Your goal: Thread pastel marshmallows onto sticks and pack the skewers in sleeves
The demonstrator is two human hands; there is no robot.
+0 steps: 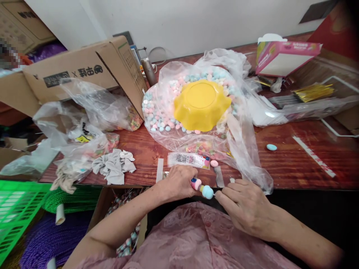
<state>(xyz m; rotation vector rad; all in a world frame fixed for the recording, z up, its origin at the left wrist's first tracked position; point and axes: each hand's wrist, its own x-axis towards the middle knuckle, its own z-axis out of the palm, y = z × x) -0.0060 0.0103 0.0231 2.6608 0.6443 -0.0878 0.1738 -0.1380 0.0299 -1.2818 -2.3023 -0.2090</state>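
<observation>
My left hand (182, 183) is closed around a short stick of pastel candies (207, 192), with pink and pale blue pieces showing past its fingers. Beyond the blue end, my right hand (245, 207) pinches what looks like the thin end of the stick, mostly hidden by the fingers. Just above my left hand lies a printed label strip (186, 159) with QR codes. A loose pink candy (214, 163) rests by the label's right end. Behind both hands, a clear plastic bag (244, 138) is spread under many pink, blue and white candies (162, 117), and a yellow scalloped bowl (203, 102) sits upside down on them.
Crumpled grey cloth (114, 166) and plastic bags (86, 130) lie at the left, before a cardboard box (81, 74). Rightward are a blue candy (271, 147), a paper strip (312, 155), gold twist ties (314, 92) and a pink box (288, 56). A green basket (19, 213) stands lower left.
</observation>
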